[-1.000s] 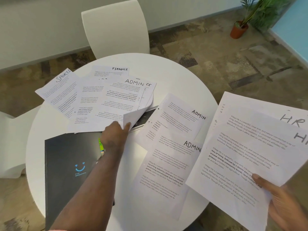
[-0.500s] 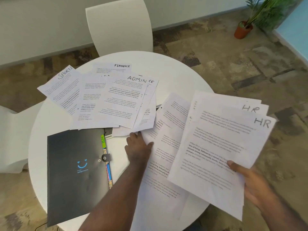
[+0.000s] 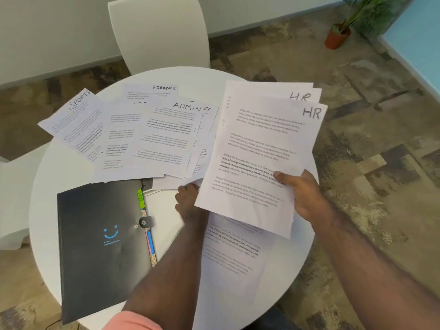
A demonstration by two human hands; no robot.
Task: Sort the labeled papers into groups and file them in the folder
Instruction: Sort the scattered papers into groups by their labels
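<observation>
HR sheets (image 3: pixel 262 148), thin, limp, slippery: right hand (image 3: pixel 302 194) pinches near-right edge; left hand (image 3: pixel 188 201) beneath, grip unclear; folder (image 3: pixel 100 234) near left.

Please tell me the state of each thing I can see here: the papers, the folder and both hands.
HR papers: held above the table, fanned, text facing up.
Right hand: grips the HR papers at their lower right edge.
Left hand: partly hidden under the HR papers; grip cannot be told.
ADMIN sheet: lying flat on top of overlapping sheets.
SPORTS sheet: flat, overhanging the table edge.
FINANCE sheet: flat, mostly covered.
Black folder: lying flat, clasp fastened.
</observation>
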